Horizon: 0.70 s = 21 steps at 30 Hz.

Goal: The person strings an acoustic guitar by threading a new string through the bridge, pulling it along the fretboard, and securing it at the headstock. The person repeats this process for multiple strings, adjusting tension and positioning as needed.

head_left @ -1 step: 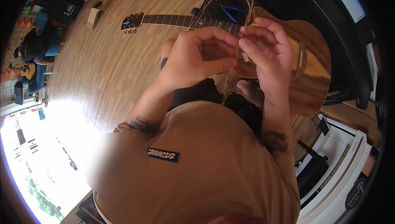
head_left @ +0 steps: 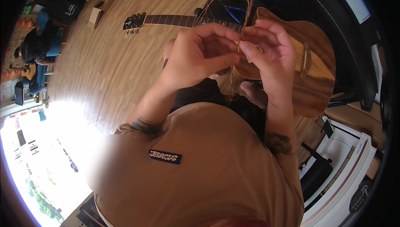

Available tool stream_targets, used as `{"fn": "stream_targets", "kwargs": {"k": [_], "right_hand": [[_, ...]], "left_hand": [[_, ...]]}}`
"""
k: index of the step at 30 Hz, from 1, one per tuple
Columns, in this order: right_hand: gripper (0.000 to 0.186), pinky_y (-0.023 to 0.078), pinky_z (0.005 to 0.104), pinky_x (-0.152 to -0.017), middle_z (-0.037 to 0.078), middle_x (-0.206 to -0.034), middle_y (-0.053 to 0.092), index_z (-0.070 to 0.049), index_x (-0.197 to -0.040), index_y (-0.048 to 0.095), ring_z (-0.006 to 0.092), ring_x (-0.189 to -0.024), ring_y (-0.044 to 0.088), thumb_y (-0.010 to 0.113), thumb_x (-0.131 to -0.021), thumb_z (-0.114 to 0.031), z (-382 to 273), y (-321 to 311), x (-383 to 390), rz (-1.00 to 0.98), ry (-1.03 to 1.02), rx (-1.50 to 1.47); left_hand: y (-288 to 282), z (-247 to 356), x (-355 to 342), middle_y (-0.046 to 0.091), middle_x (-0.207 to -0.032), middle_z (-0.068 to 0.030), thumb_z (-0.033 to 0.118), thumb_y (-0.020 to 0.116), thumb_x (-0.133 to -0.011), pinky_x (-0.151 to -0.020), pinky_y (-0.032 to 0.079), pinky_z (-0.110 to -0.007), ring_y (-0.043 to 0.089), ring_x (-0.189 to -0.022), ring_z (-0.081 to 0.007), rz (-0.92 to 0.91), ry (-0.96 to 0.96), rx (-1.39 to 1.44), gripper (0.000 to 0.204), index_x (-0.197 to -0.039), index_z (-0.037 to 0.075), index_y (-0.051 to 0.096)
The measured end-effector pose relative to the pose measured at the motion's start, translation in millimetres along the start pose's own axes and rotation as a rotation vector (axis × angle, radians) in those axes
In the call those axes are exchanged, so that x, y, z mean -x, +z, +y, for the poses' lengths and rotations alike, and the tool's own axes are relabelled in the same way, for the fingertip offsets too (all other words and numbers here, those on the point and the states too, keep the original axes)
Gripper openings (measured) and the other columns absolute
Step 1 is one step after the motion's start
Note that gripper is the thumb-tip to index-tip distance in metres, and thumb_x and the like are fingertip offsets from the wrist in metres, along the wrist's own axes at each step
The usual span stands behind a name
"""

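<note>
From where I stand, the guitar (head_left: pixel 320 56) lies just past the person's hands, its headstock (head_left: pixel 134 22) off to the left. Over the join of its neck and body, a coil of bronze strings (head_left: pixel 249 10) is held up. The right hand (head_left: pixel 276 58) pinches it between thumb and fingertips, the others loosely curled. The left hand (head_left: pixel 187 56) is half curled, fingertips at the strands; I can't tell how firmly. Beyond the guitar's neck rest blue-handled pliers (head_left: pixel 234 17).
</note>
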State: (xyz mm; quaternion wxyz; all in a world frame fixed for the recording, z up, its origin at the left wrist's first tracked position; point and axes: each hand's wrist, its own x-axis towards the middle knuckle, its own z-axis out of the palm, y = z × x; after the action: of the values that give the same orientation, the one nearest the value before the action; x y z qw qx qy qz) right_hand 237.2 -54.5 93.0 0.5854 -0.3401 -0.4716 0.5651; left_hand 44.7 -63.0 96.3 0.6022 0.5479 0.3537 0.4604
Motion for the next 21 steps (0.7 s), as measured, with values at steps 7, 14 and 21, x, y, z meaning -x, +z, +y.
{"fn": "stream_targets", "kwargs": {"k": [7, 14, 21], "right_hand": [[0.014, 0.059, 0.0251, -0.069, 0.009, -0.092, 0.073, 0.005, -0.108, 0.067, 0.0116, -0.079, 0.071, 0.071, -0.097, -0.003, 4, -13, 21, -0.274, 0.207, 0.258], [0.011, 0.059, 0.0242, -0.07, 0.007, -0.087, 0.071, 0.004, -0.106, 0.068, 0.0119, -0.078, 0.071, 0.068, -0.099, -0.005, 1, -21, 18, -0.208, 0.217, 0.175], [0.015, 0.058, 0.0238, -0.066, 0.008, -0.092, 0.069, 0.0, -0.11, 0.062, 0.0159, -0.08, 0.072, 0.063, -0.104, -0.014, 3, -27, 13, -0.069, 0.204, 0.074]], "left_hand": [[-4, 4, -9, 0.074, -0.111, -0.0169, -0.01, 0.074, -0.088, -0.085, 0.062, -0.031, 0.075, -0.096, -0.0202, 0.152, 0.096, 0.02, 0.039, -0.126, -0.007, 0.063], [-4, 6, -9, 0.075, -0.109, -0.016, -0.006, 0.073, -0.09, -0.079, 0.06, -0.027, 0.075, -0.095, -0.0187, 0.185, 0.089, -0.06, 0.036, -0.126, -0.008, 0.064], [-12, 1, -8, 0.073, -0.106, -0.0142, -0.003, 0.067, -0.094, -0.068, 0.054, -0.023, 0.067, -0.076, -0.0124, 0.137, 0.083, -0.014, 0.031, -0.125, -0.006, 0.065]]}}
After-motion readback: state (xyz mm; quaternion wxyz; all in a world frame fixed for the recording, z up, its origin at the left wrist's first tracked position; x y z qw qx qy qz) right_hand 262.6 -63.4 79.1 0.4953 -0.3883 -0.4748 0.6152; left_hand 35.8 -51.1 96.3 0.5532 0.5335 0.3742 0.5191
